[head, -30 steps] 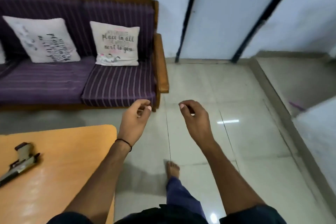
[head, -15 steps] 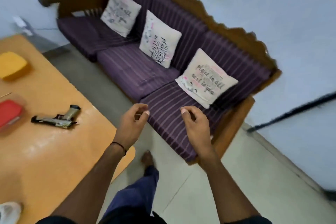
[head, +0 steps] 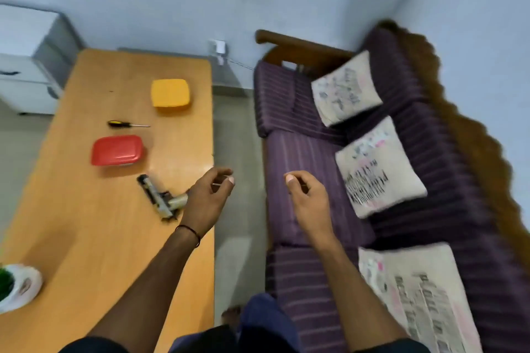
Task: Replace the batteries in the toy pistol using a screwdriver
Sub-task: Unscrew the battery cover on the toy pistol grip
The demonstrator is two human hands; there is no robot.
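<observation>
As the work has not yet begun, every item lies untouched on the table and both hands are empty.

At the near left corner stands a plant pot, well apart from the work items and unlikely to interfere.

Further in, a lidded red container sits flat. The screwdriver lies just beyond it, shaft pointing right. Beyond that is a lidded yellow container. No batteries are visible. They are presumably inside one of the containers, which would explain why both are set out beside the tool.

The toy pistol lies on its side near the table's right edge, barrel pointing away and left, grip toward the person. That position looks convenient for a direct pick-up.

The left hand is raised over the table's right edge. Its fingers are loosely curled, with thumb and forefinger close together, and it grips nothing. In this view it overlaps the end of the pistol's grip. Contact cannot be confirmed.

The right hand is held in a like manner, loosely curled and empty, over the gap between table and sofa.

Printed cushions rest along the sofa back and have no part in the task.

Assessment: the task is at its start. The pistol should be lifted first, then the screwdriver.
</observation>
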